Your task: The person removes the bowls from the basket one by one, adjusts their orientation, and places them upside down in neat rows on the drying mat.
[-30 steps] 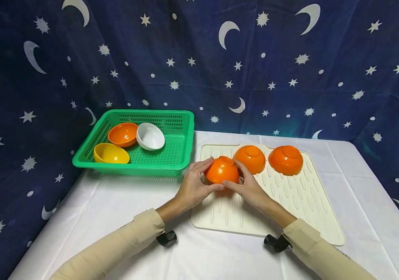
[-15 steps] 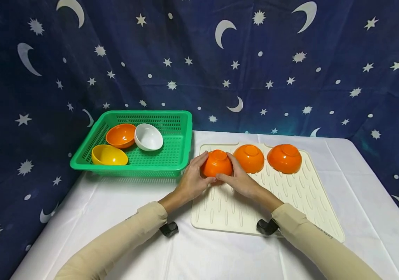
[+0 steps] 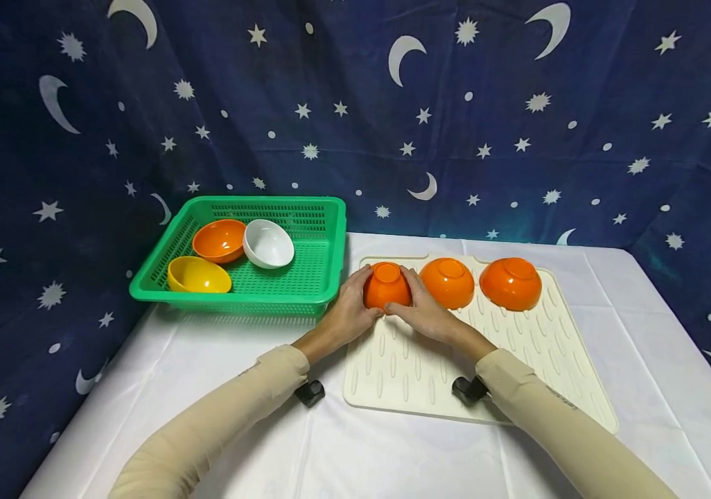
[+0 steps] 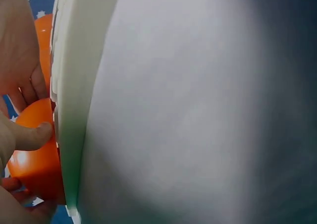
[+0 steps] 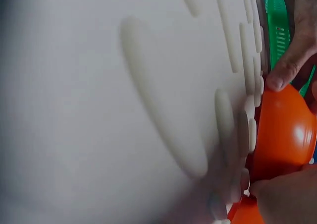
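An orange bowl (image 3: 387,287) stands upside down at the far left of the cream drying mat (image 3: 393,374). My left hand (image 3: 349,310) grips its left side, the thumb at the near side close to the rim. From the right, my right hand (image 3: 430,315) holds the same bowl, its fingers round the far side. In the left wrist view the bowl (image 4: 37,162) has its rim down at the mat, and in the right wrist view the bowl (image 5: 283,132) sits between both hands. Two more orange bowls, one in the middle (image 3: 447,283) and one at the right (image 3: 511,284), rest upside down beside it.
A green basket (image 3: 330,277) stands at the left of the mat on the white tablecloth (image 3: 231,416). Inside it lie an orange bowl (image 3: 218,242), a white bowl (image 3: 269,246) and a yellow bowl (image 3: 199,277). A dark blue star-patterned curtain (image 3: 355,83) hangs behind.
Both hands have moved the orange bowl away from me and slightly left, and lowered it onto the mat's far left corner. The other bowls and the basket have stayed in place.
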A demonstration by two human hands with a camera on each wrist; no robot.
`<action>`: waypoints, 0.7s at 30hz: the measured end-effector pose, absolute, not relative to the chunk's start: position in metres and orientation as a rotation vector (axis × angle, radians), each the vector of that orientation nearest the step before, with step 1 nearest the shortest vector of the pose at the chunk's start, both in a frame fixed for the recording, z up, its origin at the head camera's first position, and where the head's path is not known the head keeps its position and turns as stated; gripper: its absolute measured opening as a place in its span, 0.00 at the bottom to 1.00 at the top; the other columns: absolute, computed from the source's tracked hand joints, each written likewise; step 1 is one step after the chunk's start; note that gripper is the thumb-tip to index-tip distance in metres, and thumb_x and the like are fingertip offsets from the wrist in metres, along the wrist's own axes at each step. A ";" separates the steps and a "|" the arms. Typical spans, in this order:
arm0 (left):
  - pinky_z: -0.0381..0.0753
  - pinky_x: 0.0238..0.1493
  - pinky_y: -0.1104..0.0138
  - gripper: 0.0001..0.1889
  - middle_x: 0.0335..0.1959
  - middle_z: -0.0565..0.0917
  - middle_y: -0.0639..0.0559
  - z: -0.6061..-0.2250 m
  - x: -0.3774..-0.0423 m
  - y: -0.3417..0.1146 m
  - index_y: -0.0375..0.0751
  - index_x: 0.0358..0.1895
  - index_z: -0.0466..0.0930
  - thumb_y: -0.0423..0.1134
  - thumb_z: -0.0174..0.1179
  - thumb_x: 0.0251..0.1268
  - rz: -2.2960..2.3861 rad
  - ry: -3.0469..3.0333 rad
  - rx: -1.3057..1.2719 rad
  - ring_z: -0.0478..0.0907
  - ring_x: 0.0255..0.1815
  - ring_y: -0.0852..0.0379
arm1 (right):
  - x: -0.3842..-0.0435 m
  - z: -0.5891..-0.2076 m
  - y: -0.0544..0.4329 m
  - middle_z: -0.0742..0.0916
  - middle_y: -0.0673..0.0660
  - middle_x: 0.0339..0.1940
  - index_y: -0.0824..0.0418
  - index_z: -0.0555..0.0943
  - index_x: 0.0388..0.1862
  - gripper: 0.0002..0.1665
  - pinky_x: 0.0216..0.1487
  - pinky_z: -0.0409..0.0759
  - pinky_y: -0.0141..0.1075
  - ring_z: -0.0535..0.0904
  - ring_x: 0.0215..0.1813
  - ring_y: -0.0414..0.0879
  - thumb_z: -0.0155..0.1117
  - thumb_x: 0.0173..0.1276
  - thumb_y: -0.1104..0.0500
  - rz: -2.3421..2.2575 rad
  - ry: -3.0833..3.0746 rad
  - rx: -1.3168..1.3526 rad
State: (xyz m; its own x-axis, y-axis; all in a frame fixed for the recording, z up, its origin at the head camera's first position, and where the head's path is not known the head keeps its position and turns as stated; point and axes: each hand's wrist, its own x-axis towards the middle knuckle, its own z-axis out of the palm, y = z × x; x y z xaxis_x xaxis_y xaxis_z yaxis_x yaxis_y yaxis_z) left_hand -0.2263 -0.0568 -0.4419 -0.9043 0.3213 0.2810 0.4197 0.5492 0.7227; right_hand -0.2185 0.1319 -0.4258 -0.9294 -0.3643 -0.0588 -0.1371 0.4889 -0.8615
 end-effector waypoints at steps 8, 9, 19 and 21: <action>0.61 0.73 0.51 0.41 0.71 0.67 0.29 -0.441 -0.228 -0.054 0.27 0.73 0.63 0.20 0.71 0.54 -1.154 -2.625 -0.711 0.63 0.74 0.37 | -0.210 -0.425 0.125 0.46 0.68 0.82 0.65 0.46 0.83 0.53 0.74 0.51 0.65 0.42 0.80 0.63 0.62 0.71 0.49 -1.321 2.651 -0.381; 0.61 0.73 0.50 0.41 0.72 0.66 0.28 -0.440 -0.228 -0.054 0.27 0.73 0.64 0.20 0.70 0.54 -1.129 -2.622 -0.723 0.62 0.74 0.36 | -0.208 -0.425 0.125 0.46 0.67 0.82 0.66 0.46 0.83 0.53 0.73 0.52 0.65 0.41 0.80 0.62 0.63 0.71 0.49 -1.319 2.654 -0.386; 0.57 0.75 0.50 0.39 0.75 0.57 0.24 -0.435 -0.231 -0.051 0.30 0.77 0.60 0.27 0.68 0.64 -0.666 -2.784 -0.824 0.57 0.76 0.32 | -0.202 -0.425 0.133 0.46 0.65 0.83 0.69 0.46 0.83 0.53 0.74 0.50 0.66 0.39 0.81 0.63 0.62 0.71 0.51 -1.236 2.656 -0.451; 0.57 0.75 0.50 0.40 0.76 0.55 0.24 -0.434 -0.231 -0.050 0.31 0.78 0.59 0.28 0.67 0.65 -0.597 -2.812 -0.831 0.56 0.76 0.32 | -0.202 -0.423 0.135 0.45 0.66 0.83 0.70 0.45 0.82 0.53 0.74 0.47 0.67 0.37 0.81 0.65 0.61 0.71 0.51 -1.215 2.644 -0.473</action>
